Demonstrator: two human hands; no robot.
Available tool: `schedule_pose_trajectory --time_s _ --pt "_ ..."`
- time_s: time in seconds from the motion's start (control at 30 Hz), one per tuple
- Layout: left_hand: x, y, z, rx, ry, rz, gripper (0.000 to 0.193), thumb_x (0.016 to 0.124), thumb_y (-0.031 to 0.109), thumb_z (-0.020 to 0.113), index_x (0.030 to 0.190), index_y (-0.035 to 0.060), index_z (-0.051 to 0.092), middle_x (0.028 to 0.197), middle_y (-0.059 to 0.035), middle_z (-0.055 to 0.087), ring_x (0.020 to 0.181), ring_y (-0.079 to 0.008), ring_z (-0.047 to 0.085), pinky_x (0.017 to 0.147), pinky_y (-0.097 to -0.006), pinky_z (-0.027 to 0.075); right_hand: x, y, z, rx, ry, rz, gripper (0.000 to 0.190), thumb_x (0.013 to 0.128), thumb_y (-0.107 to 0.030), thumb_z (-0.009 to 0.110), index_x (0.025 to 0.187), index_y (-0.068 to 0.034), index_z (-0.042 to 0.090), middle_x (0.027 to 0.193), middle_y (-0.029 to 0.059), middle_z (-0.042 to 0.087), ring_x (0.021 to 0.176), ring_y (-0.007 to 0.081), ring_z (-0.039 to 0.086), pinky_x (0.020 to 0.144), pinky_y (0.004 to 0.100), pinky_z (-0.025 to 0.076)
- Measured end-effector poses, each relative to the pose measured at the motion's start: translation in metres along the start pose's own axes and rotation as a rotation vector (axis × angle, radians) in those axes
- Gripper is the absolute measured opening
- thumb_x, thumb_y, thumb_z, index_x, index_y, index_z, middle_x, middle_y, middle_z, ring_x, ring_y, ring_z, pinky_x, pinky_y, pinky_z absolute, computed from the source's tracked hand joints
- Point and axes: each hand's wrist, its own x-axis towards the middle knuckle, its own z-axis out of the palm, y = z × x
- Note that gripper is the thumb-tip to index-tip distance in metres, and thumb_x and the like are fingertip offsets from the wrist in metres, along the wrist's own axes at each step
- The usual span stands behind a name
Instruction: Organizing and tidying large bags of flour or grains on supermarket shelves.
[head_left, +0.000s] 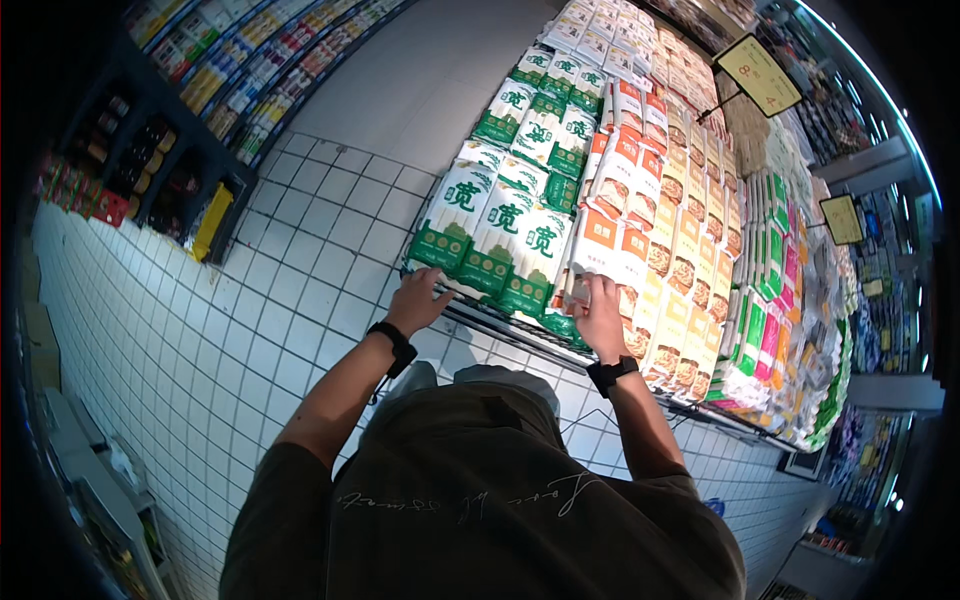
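Note:
My left hand (418, 302) is at the front left corner of the display, its fingertips against the lower end of a green-and-white noodle packet (450, 217) and its thumb spread away. My right hand (600, 313) lies over the lower end of an orange-and-white noodle packet (598, 244), fingers bent; whether they grip it is hidden. Between my hands, more green-and-white packets (529, 262) lie side by side in stepped rows. Both wrists wear black bands.
A dark wire rack edge (517, 322) runs along the display's front. Yellow-and-white noodle packets (679, 300) and green-and-pink packs (761, 330) continue rightward. A price sign (757, 73) stands above the stacks. Stocked shelves (255, 75) stand across the tiled floor (315, 217).

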Motion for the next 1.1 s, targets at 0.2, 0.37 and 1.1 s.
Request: schedule_pose_trajectory --time_s 0.2,0.37,1.1 --pt "-0.034 -0.187 -0.052 -0.100 -0.336 -0.375 0.072 0.102 0.051 0.068 0.158 0.0079 0.054 0.149 -0.0233 0.066 0.139 -0.0404 0.062 0.115 -0.0479 0.051 0.030 -0.085 0.039 0.032 -0.339 0.079 0.057 0.091 -0.015 0.079 0.143 -0.004 0.058 0.140 0.0253 0.058 0.134 0.0459 0.055 0.114 0.0509 0.049" --pt "-0.081 -0.337 -0.070 -0.035 -0.320 -0.612 0.061 0.100 0.047 0.070 0.148 0.0093 0.062 0.133 -0.0218 0.075 0.126 -0.0416 0.071 0.108 -0.0496 0.056 0.093 -0.121 0.096 0.037 -0.413 0.081 0.057 0.091 -0.022 0.079 0.140 -0.003 0.059 0.137 0.0245 0.059 0.129 0.0480 0.056 0.108 0.0553 0.052" --pt "0.088 -0.699 -0.372 0.371 -0.932 -0.094 0.038 0.107 0.038 0.059 0.127 0.0096 0.075 0.121 -0.0209 0.076 0.118 -0.0381 0.071 0.099 -0.0501 0.058 0.341 -0.241 0.228 -0.024 -0.277 0.536 0.055 0.089 -0.023 0.078 0.140 -0.009 0.064 0.127 0.0199 0.063 0.122 0.0439 0.059 0.102 0.0531 0.055"
